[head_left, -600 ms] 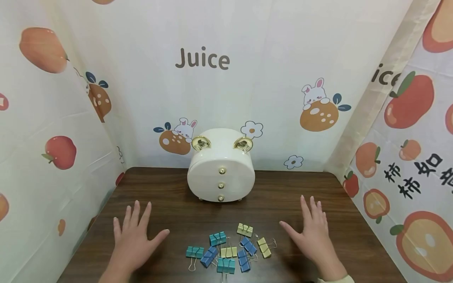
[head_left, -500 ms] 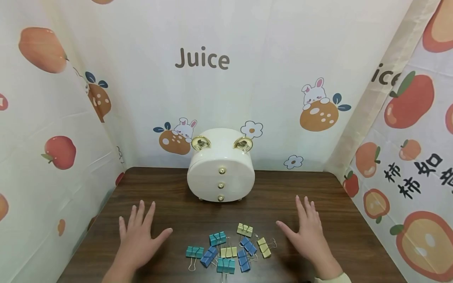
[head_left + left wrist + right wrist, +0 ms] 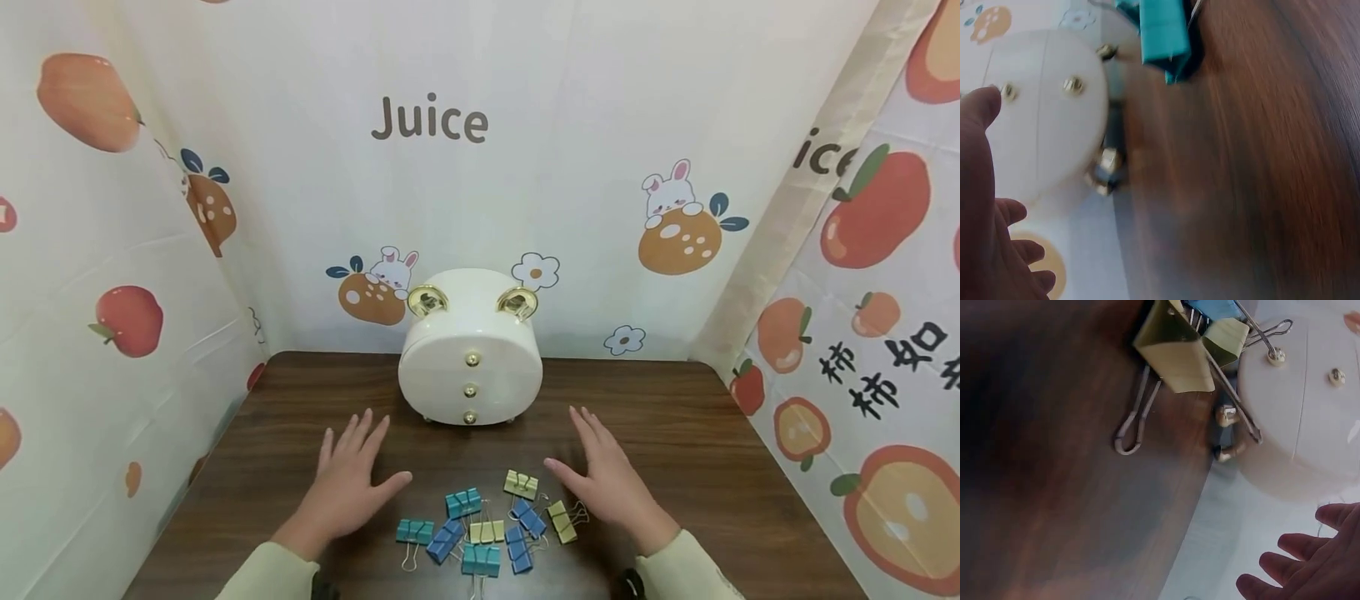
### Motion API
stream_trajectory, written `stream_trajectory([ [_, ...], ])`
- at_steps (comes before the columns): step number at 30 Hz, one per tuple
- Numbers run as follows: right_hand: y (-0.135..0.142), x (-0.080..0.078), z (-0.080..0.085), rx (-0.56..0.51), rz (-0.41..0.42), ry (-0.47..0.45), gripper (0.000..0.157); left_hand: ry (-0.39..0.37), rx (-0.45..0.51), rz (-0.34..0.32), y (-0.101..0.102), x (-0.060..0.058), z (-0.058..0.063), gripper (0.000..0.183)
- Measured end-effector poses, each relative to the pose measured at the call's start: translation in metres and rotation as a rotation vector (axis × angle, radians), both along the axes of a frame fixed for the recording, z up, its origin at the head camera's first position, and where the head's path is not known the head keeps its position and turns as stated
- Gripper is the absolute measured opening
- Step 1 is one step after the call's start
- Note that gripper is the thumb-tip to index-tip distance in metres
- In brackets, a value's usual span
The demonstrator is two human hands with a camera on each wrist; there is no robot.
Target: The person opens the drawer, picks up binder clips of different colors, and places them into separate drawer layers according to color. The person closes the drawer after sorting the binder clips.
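Nine wire-handled teal, blue and yellow binder clips point(image 3: 487, 532) lay well forward of the back edge of the dark brown wood-grained surface point(image 3: 720, 467), between the left hand point(image 3: 345, 493) and right hand point(image 3: 606, 483). Both had fingers extended, holding nothing. A glossy white, gold-knobbed rounded box point(image 3: 442, 375) stood near that edge.
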State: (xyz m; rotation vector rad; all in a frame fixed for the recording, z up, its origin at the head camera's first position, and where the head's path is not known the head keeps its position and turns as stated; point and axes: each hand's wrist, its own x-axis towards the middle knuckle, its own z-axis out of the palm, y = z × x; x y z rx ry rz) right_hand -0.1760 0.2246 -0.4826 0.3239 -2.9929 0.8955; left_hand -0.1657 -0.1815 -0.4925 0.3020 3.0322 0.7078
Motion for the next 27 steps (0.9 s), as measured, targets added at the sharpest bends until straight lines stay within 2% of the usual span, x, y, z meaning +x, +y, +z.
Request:
stream_trajectory([
  [6,-0.006,-0.026,0.019,-0.073,0.046,-0.032,0.098,-0.094,0.093,-0.056,0.018,-0.014,-0.005,0.097],
  [10,-0.010,-0.052,0.037,-0.146,0.055,-0.041,0.097,-0.139,0.164,-0.049,0.024,-0.025,-0.006,0.093],
  [14,-0.019,-0.078,0.057,-0.194,0.074,-0.039,0.094,-0.192,0.236,-0.016,0.034,-0.034,0.000,0.089],
  [20,-0.040,-0.104,0.077,-0.277,0.118,-0.011,0.089,-0.287,0.465,0.011,0.058,-0.043,0.006,0.078],
  [24,-0.057,-0.117,0.080,-0.386,0.185,0.036,0.074,-0.336,0.573,0.049,0.071,-0.048,0.007,0.066],
  [27,-0.069,-0.127,0.084,-0.489,0.244,0.061,0.056,-0.379,0.644,0.081,0.077,-0.051,0.006,0.060],
])
